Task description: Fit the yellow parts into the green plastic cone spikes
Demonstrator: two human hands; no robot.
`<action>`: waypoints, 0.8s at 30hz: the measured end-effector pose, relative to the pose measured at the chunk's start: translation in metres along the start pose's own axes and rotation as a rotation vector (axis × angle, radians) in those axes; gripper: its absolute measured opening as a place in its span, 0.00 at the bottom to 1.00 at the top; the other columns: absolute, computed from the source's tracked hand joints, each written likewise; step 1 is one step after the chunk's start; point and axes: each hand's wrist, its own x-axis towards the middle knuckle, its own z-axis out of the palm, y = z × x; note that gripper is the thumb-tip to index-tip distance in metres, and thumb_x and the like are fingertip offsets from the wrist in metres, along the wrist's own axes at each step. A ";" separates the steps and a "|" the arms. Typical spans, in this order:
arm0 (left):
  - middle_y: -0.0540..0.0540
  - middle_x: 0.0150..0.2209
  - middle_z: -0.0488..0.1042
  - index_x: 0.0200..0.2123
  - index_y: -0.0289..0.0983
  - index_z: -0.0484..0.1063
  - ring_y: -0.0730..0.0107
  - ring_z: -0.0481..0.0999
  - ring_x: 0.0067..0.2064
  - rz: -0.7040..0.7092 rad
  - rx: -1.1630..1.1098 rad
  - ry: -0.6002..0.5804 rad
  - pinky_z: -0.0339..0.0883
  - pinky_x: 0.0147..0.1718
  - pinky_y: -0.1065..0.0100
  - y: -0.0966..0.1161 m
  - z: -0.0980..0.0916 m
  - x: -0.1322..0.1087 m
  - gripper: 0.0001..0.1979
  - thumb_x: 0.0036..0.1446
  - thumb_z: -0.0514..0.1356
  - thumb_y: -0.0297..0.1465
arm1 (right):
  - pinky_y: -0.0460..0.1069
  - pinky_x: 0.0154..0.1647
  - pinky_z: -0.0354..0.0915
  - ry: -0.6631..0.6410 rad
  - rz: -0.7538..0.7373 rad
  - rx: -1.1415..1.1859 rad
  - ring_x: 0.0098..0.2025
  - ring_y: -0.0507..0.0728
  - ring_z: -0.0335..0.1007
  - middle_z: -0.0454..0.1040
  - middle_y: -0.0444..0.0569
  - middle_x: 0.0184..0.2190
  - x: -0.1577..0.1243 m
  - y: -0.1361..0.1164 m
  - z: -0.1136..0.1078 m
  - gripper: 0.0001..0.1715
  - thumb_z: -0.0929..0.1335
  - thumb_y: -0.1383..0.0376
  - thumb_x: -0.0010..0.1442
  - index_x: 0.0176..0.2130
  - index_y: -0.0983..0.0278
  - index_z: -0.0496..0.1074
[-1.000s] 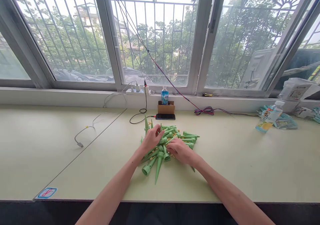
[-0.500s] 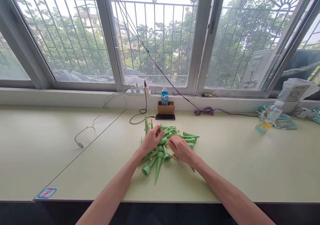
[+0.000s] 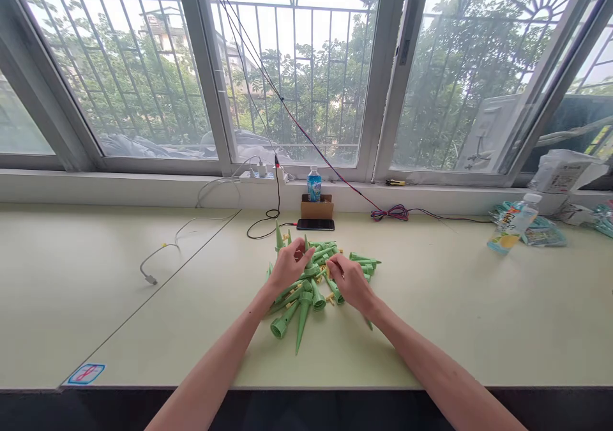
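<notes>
A pile of green plastic spikes (image 3: 304, 316) with wide ribbed collars lies on the pale table, with small yellow pieces (image 3: 330, 298) among them. My left hand (image 3: 290, 266) is over the pile's left part, its fingers curled round a green spike (image 3: 307, 252) whose tip points up. Just right of it, my right hand (image 3: 348, 279) has thumb and fingertips pinched together above the pile; whatever is between them is too small to name. More green spikes (image 3: 364, 260) lie beyond my right hand.
Behind the pile are a phone (image 3: 315, 225), a cardboard box (image 3: 317, 209) and a blue-labelled bottle (image 3: 314, 186). Coiled cable (image 3: 390, 212) lies near the sill. A tilted bottle (image 3: 514, 224) and plastic packets (image 3: 544, 233) are at right; a white cable (image 3: 151, 279) is at left.
My right hand has lifted slightly from the pile and shows more of its pinch. The spike at my left hand now stands more upright. The view has shifted a little.
</notes>
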 end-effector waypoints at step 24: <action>0.53 0.22 0.69 0.32 0.37 0.62 0.75 0.69 0.18 -0.159 -0.393 -0.215 0.63 0.17 0.73 0.010 0.005 -0.005 0.16 0.58 0.58 0.45 | 0.46 0.32 0.63 0.083 0.001 0.031 0.27 0.52 0.67 0.74 0.46 0.29 0.000 -0.008 -0.004 0.14 0.58 0.60 0.69 0.36 0.63 0.67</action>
